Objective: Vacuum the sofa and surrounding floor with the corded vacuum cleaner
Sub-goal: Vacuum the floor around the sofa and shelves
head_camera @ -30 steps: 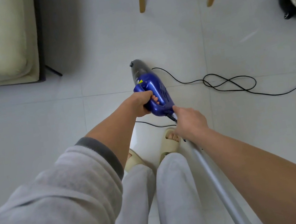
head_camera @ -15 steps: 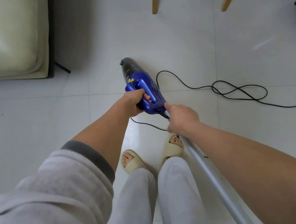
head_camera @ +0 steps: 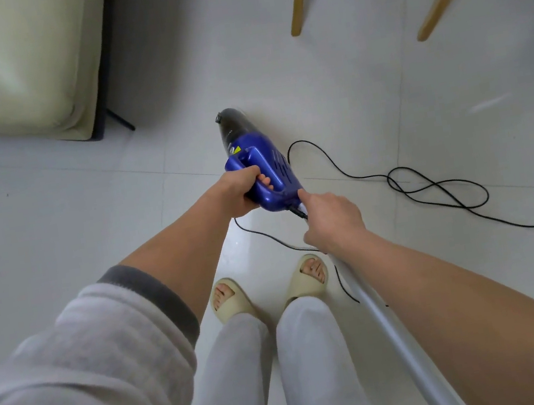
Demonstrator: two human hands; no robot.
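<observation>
left hand (head_camera: 240, 192) fingers grasp the blue vacuum cleaner (head_camera: 262, 171) handle; right hand (head_camera: 331, 224) fingers clench the silver tube (head_camera: 392, 332) just behind it. sofa (head_camera: 6, 64) lies well beyond the fingers; judging so, no cleaning has begun.

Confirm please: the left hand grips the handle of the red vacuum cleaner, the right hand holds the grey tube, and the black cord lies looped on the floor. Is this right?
One thing is wrong: the vacuum cleaner is blue, not red, as the head view shows. The left hand does grip its handle, the right hand holds the grey tube, and the black cord lies looped on the floor.
</observation>
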